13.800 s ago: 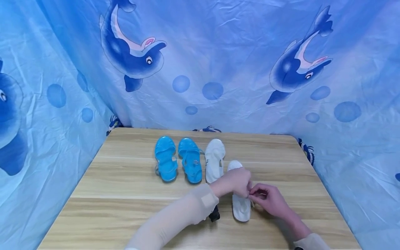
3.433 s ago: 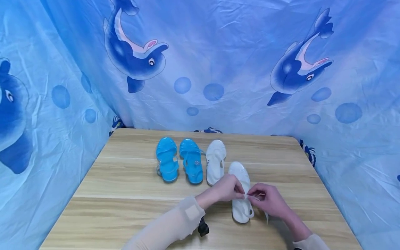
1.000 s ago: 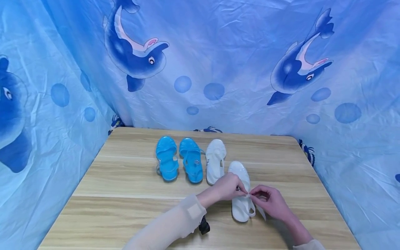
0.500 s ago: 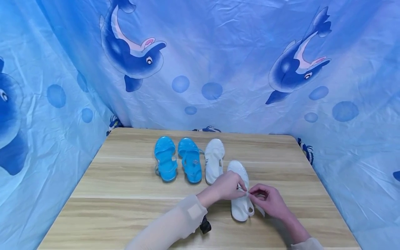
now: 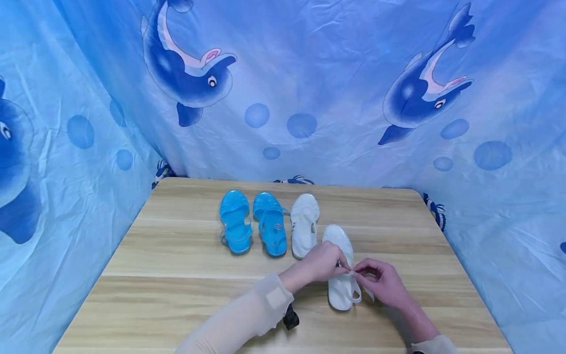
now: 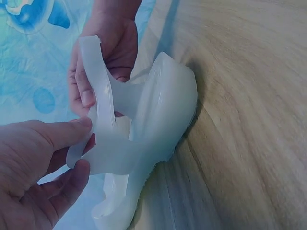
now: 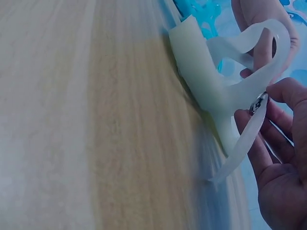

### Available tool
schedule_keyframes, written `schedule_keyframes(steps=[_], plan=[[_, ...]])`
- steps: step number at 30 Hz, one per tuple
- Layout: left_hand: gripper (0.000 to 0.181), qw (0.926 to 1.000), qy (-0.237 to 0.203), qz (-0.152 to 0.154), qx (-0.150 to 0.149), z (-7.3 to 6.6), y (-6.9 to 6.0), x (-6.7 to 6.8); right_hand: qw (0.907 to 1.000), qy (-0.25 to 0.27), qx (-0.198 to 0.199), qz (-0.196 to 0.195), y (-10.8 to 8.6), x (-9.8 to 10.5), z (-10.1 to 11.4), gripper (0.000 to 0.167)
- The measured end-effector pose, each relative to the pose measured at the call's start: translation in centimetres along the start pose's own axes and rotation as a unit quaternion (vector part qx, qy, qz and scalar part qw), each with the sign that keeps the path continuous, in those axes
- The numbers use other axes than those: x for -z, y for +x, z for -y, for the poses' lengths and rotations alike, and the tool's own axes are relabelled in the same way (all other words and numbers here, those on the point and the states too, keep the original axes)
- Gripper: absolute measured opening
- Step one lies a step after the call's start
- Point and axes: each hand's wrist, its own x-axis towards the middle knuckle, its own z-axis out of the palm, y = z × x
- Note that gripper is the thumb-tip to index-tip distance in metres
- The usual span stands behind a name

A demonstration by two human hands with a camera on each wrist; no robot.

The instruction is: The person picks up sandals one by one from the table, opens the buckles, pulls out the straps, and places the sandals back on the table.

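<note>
A white jelly sandal (image 5: 340, 296) lies toe away from me, right of the middle of the table. My left hand (image 5: 319, 261) reaches over its inner side and pinches the white strap (image 6: 101, 91) between thumb and fingers. From the other side my right hand (image 5: 383, 284) pinches the same strap by a small metal buckle (image 7: 259, 104). The strap's free tail (image 7: 242, 147) hangs down past the right fingers. In the head view the fingertips of both hands meet above the sandal, hiding the buckle.
Left of the worked sandal stands its white mate (image 5: 304, 236). Further left are two blue jelly sandals (image 5: 236, 236), side by side. They rest on a wooden table (image 5: 177, 295) enclosed by blue dolphin-print cloth (image 5: 283, 88). A black object (image 5: 291, 318) shows under the left sleeve.
Since the oldest frame, my left hand has drawn back from over the sandal's middle and the strap's tail has come into view. Over the last second both hands barely move.
</note>
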Motion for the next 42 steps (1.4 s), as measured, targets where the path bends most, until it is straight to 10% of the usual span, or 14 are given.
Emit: schedule_keyframes(steps=[16,42], plan=[[0.009,0.9971,0.071,0.0,-0.027,0.0,0.4,-0.2,0.9994,-0.013,-0.032,0.007,0.1,0.1,0.7,0.012],[0.009,0.9968,0.067,-0.008,-0.043,0.5,0.2,-0.3,0.9984,-0.043,-0.035,-0.001,-0.1,0.0,1.0,0.012]])
